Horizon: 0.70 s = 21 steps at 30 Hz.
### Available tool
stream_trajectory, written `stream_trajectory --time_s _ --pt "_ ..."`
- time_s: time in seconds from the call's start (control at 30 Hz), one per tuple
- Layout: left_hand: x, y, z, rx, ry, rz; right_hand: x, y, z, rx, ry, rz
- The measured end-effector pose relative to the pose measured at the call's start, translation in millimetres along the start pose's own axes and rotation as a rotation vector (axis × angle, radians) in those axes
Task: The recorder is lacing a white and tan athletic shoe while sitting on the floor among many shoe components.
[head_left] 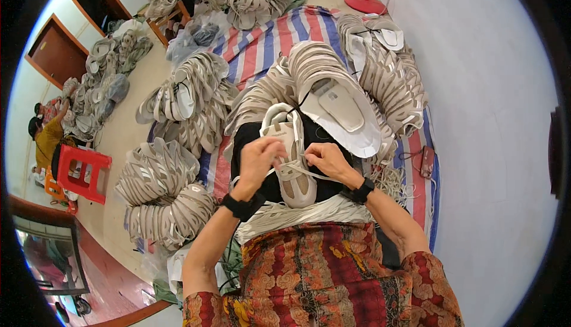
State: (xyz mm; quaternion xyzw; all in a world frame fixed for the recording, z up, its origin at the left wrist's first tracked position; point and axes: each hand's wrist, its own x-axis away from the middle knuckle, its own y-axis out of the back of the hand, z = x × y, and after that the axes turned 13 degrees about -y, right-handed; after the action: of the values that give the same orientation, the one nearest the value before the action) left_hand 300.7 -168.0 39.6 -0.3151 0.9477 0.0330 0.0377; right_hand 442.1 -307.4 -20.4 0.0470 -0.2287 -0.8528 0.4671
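A beige shoe upper [298,183] with mesh panels lies toe toward me on black cloth [245,134] over my lap. Cream shoelaces [321,176] cross its front and trail out to both sides. My left hand [262,159] is over the upper's left side, fingers curled together at the lacing. On the right side my right hand [331,162] pinches thumb and finger together by the eyelets. Both appear to hold lace, though the fingertips partly cover it. Dark bands circle both wrists. A bundle of loose laces [303,215] lies across my lap below the toe.
Stacked shoe uppers [324,65] arch just beyond my hands; more stacks [169,208] stand left and right on a striped tarp [267,41]. A red case-like object [427,162] lies near the right wall. At far left are a red stool [83,172] and another person [47,142].
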Motion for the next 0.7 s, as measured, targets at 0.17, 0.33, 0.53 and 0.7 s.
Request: stream_trajectory --time_s 0.17,0.33,0.53,0.7 --pt "-5 -24 16 -0.257 -0.091 0.154 -3 -3 10 0.350 0.134 -0.118" --pt "-2 -15 19 -0.176 -0.087 0.097 -2 11 26 0.109 0.050 0.022" --pt "27 35 30 -0.082 0.037 -0.097 -3 0 53 0.353 0.561 -0.196" --pt "39 37 44 -0.252 0.039 0.151 -10 -27 63 0.452 0.658 -0.077"
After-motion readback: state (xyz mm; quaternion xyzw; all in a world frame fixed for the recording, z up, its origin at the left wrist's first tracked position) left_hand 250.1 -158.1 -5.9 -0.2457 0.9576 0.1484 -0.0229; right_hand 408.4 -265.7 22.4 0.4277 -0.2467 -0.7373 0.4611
